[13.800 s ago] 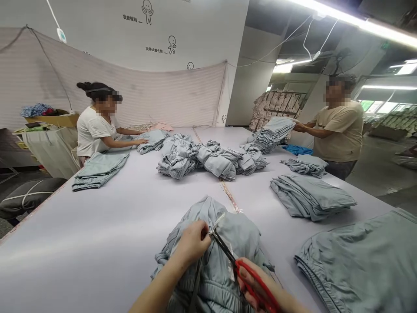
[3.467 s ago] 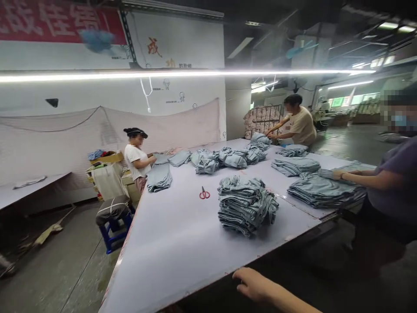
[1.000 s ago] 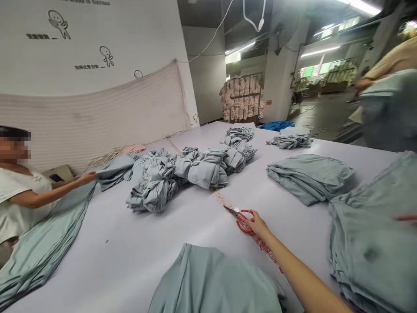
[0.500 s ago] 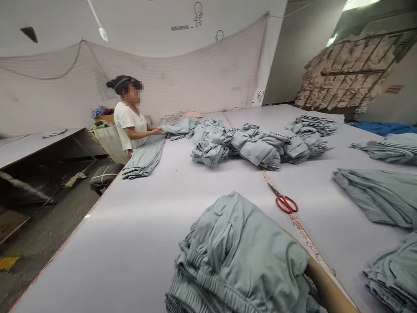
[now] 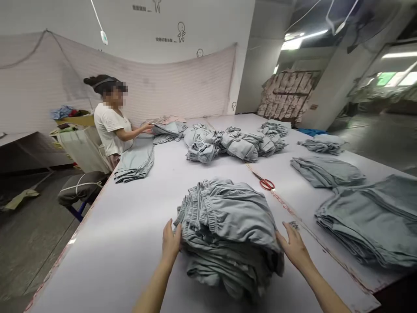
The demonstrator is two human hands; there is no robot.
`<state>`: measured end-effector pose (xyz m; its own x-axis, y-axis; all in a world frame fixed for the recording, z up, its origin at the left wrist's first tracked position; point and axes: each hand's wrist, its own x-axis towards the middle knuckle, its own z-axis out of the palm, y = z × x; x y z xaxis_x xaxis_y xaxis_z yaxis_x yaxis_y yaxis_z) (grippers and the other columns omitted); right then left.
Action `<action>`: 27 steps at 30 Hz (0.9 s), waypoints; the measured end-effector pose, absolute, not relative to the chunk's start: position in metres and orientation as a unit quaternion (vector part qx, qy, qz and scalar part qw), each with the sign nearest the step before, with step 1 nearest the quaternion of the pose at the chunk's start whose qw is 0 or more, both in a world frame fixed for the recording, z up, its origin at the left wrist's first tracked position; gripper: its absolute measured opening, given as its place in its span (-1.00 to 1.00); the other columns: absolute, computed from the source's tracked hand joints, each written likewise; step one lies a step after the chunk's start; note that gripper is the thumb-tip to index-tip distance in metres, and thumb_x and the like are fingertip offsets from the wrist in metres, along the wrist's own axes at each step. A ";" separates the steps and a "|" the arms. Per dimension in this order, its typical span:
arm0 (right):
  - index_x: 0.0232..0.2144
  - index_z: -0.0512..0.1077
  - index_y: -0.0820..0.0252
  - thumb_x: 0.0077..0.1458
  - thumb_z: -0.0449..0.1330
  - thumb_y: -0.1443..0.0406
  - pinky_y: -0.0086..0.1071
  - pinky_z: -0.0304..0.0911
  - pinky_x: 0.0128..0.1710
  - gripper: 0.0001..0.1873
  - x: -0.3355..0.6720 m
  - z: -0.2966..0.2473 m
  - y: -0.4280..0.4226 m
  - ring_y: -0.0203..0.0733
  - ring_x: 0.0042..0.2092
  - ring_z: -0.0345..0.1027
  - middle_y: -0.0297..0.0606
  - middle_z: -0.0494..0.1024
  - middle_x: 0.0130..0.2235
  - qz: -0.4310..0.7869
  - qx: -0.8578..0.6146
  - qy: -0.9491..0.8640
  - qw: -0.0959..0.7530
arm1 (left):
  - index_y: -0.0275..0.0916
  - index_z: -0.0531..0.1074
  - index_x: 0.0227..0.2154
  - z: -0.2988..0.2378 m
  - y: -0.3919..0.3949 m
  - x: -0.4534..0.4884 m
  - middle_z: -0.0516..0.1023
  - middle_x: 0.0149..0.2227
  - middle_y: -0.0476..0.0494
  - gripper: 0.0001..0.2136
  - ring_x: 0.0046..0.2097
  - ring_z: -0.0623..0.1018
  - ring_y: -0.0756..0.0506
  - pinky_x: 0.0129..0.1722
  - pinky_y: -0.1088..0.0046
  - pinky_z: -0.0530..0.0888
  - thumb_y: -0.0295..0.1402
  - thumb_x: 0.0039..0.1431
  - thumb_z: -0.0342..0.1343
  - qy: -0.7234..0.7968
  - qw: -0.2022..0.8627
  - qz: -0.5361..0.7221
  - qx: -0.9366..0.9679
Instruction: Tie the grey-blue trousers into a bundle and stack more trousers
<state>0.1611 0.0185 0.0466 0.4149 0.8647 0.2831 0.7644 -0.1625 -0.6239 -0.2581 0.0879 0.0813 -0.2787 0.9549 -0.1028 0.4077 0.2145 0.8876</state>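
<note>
Half a sec back the bundle sat close under the camera w/ only a forearm showing at its right; now both hands are out & pressed flat vs. its two sides, and the scissors (image 5: pixel 267 184) lie let go on the worktop (image 5: pixel 130 226). Judging by that, cutting's parked and the pile is being squared up or shifted.

L to R: a co-worker (image 5: pixel 109 126) at far left edge handles cloth by a flat stack (image 5: pixel 135 163). Left hand (image 5: pixel 171 241) is open, palm vs. the left side of the stack of grey-green garments (image 5: pixel 224 226), no grip closed on anything. That stack sits near the front edge, mid-worktop: many folded pieces, elastic waistbands bunched at top-left, lower layers slumping out at the front. Right hand (image 5: pixel 293 248) also open, fingers spread, touching the stack's right flank. Further right, another folded pile (image 5: pixel 368 221).
</note>
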 end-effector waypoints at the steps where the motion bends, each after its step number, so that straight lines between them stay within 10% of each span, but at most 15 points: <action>1: 0.13 0.31 0.30 0.14 -0.07 -0.07 0.00 0.21 0.10 -0.30 0.148 0.061 0.013 0.15 0.17 0.22 0.07 0.38 0.13 0.059 -0.743 -0.563 0.356 | -0.32 0.03 0.23 0.078 0.075 -0.252 0.02 0.34 -0.37 -0.32 0.37 -0.01 -0.25 0.35 0.14 -0.04 0.01 0.16 -0.12 0.698 0.323 0.407 0.493; 4: 0.24 0.17 0.08 0.12 0.05 -0.01 0.07 -0.06 0.26 -0.32 0.093 0.108 0.010 0.08 0.30 0.00 -0.10 0.19 0.28 0.016 -0.650 -0.703 0.290 | -0.10 -0.06 0.27 0.051 0.037 -0.225 -0.17 0.40 -0.21 -0.33 0.39 -0.12 -0.24 0.34 0.05 -0.01 0.03 0.15 -0.10 0.693 0.283 0.403 0.527; 7: 0.30 0.04 -0.05 -0.05 0.23 -0.02 0.26 -0.34 0.26 -0.10 0.025 0.139 0.037 0.24 0.35 -0.24 -0.12 -0.06 0.37 -0.006 -0.613 -0.768 0.184 | -0.37 -0.10 0.27 0.024 0.033 -0.203 -0.33 0.38 -0.53 -0.19 0.38 -0.23 -0.37 0.32 -0.01 -0.02 -0.07 0.05 0.05 0.714 0.300 0.326 0.542; 13: 0.33 -0.07 -0.06 -0.05 0.22 0.02 0.26 -0.28 0.22 -0.05 -0.045 0.142 0.113 0.29 0.33 -0.19 -0.08 -0.06 0.37 0.063 -0.685 -0.712 0.140 | -0.39 -0.14 0.27 0.028 0.107 -0.220 -0.42 0.37 -0.56 -0.17 0.37 -0.21 -0.36 0.32 0.11 0.07 -0.21 0.00 0.10 0.711 0.333 0.299 0.542; 23: -0.02 0.47 0.14 0.16 -0.03 0.12 -0.14 0.07 0.21 -0.54 -0.018 0.153 0.169 -0.08 0.18 0.24 -0.26 0.49 0.07 0.330 -0.605 -0.549 0.473 | -0.38 0.14 0.18 0.107 0.185 -0.238 0.01 0.33 -0.44 -0.48 0.36 0.02 -0.27 0.33 0.11 0.07 -0.36 0.13 -0.07 0.679 0.276 0.388 0.558; 27: -0.13 0.51 0.15 0.13 0.04 0.03 -0.18 0.20 0.15 -0.56 0.026 0.137 0.159 -0.10 0.11 0.33 -0.25 0.61 -0.12 0.464 -0.446 -0.287 0.710 | -0.21 0.26 0.03 0.123 0.162 -0.210 0.45 0.01 -0.31 -0.59 0.01 0.50 -0.19 -0.02 0.20 0.50 -0.12 0.18 -0.09 0.566 0.383 0.454 0.572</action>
